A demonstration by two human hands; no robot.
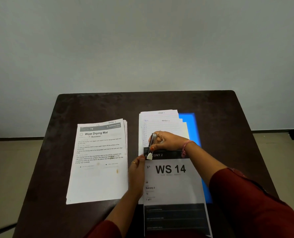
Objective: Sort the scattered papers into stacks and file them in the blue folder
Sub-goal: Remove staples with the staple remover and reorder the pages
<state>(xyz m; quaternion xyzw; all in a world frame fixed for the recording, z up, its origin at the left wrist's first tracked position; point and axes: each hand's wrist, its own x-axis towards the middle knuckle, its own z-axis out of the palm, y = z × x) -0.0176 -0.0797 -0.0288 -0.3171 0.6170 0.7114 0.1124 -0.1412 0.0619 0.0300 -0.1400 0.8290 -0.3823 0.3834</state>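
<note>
Nearest the camera lies the WS 14 sheet [174,184], its near end with dark bands hanging toward the viewer and its far end tucked under the right hand [166,140]. It sits on top of the blue folder [191,124], which shows as a bright strip along the sheet's right edge and past its far right corner. Lined papers [161,121] marked "Section 1" fan out on the folder beyond the sheet, far of the hand.

Right fingers curl around a metal clip arm [152,142], thumb and forefinger pinching it so it stands tilted, its white tip [149,156] down on the sheet's black "Balcony 2" band. A ring shows on one finger and a pink band circles the wrist.

Left hand [137,172] rests at the sheet's left edge, its fingertips touching the paper near the white tip; the fingers look bent over the edge, but whether they grip it or only press cannot be told.

Left of both hands, apart from the folder, a squared stack [98,162] headed "Wipe Drying Mat" lies flat on the dark table [228,107]. Dark red sleeves cover both forearms.
</note>
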